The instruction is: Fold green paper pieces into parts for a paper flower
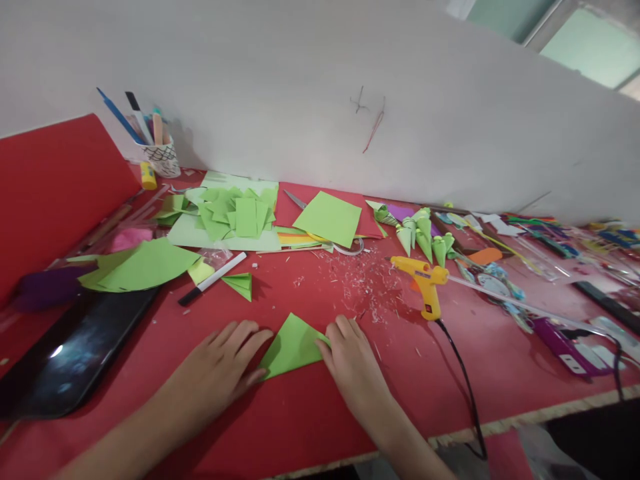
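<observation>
A green paper (294, 345), folded into a triangle, lies on the red tabletop near the front edge. My left hand (231, 357) grips its left corner, with thumb and index finger closed around the tip. At the opposite corner, my right hand (350, 357) pinches the paper between thumb and fingers. Just beyond the paper are a small folded green piece (241, 285) and a white marker (213, 279) with a black cap. A yellow glue gun (425, 283) rests on its side to the right, its cord hanging over the table edge.
A black phone-like device (80, 353) and green paper fans (145, 267) lie left. Cut green strips (237, 213), a green square (329, 218) over scissors (347, 249), and paper cones (423, 233) line the back. A pen cup (163, 159) stands by the wall; a purple box (565, 347) sits right.
</observation>
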Demonstrator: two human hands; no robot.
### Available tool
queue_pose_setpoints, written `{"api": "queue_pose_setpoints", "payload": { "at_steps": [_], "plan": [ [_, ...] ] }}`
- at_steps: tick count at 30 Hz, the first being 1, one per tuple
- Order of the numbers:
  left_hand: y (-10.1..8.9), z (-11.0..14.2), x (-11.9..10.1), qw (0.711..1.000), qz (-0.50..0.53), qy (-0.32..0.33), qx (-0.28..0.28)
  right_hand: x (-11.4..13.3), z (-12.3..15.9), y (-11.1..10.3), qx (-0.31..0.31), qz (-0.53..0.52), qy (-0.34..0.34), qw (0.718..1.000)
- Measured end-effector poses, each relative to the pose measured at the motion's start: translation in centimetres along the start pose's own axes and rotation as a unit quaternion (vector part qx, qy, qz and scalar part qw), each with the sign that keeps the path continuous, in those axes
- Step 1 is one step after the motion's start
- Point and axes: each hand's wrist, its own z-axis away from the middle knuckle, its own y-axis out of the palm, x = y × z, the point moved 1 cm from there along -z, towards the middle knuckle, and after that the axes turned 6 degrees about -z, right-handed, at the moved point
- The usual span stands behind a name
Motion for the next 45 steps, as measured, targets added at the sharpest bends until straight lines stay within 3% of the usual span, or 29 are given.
{"api": "queue_pose_setpoints", "payload": {
  "at_steps": [5,8,13,19,23,25,28,30,32,34,38,41,45],
  "plan": [
    [-1.2,-1.0,1.0,0.996,0.053,0.053,0.041,0.0,0.2,-0.4,-0.008,-0.024,-0.01,1.0],
    [-1.7,-1.9,0.4,0.995,0.097,0.011,0.027,-0.2,0.4,-1.1,-0.004,-0.11,-0.008,0.994],
    [-1.6,-3.9,-0.8,0.984,0.17,-0.061,0.005,-0.6,0.5,-2.3,-0.043,-0.293,0.004,0.955],
    [-2.0,-5.2,-0.7,0.933,0.335,-0.128,-0.007,-1.3,-0.4,-3.9,-0.098,-0.314,-0.037,0.944],
    [-2.9,-5.2,-0.7,0.884,0.455,-0.109,-0.009,-1.9,-1.3,-4.8,-0.129,-0.347,-0.058,0.927],
    [-2.9,-5.3,-0.7,0.872,0.476,-0.113,-0.025,-2.1,-1.9,-4.7,-0.142,-0.43,-0.035,0.891],
    [-2.3,-5.5,-0.7,0.85,0.498,-0.153,-0.075,-2.1,-2.8,-3.8,-0.136,-0.6,0.024,0.788],
    [-2.0,-5.5,-0.9,0.833,0.521,-0.164,-0.089,-1.6,-3.2,-3.1,-0.064,-0.679,0.047,0.73],
    [-2.0,-5.5,-1.3,0.827,0.54,-0.139,-0.071,-0.8,-3.6,-2.6,0.018,-0.707,0.057,0.705],
    [-2.2,-5.5,-1.7,0.837,0.535,-0.107,-0.04,-0.1,-3.8,-2.5,0.058,-0.7,0.08,0.707],
    [-2.7,-5.5,-1.8,0.859,0.496,-0.121,-0.039,0.7,-4.2,-2.4,0.042,-0.671,0.144,0.726],
    [-3.0,-5.5,-1.4,0.849,0.502,-0.151,-0.068,0.6,-4.3,-2.0,0.048,-0.653,0.158,0.739],
    [-3.1,-5.7,-1.0,0.826,0.531,-0.171,-0.081,0.3,-4.1,-1.4,0.065,-0.669,0.145,0.726]
  ]
}}
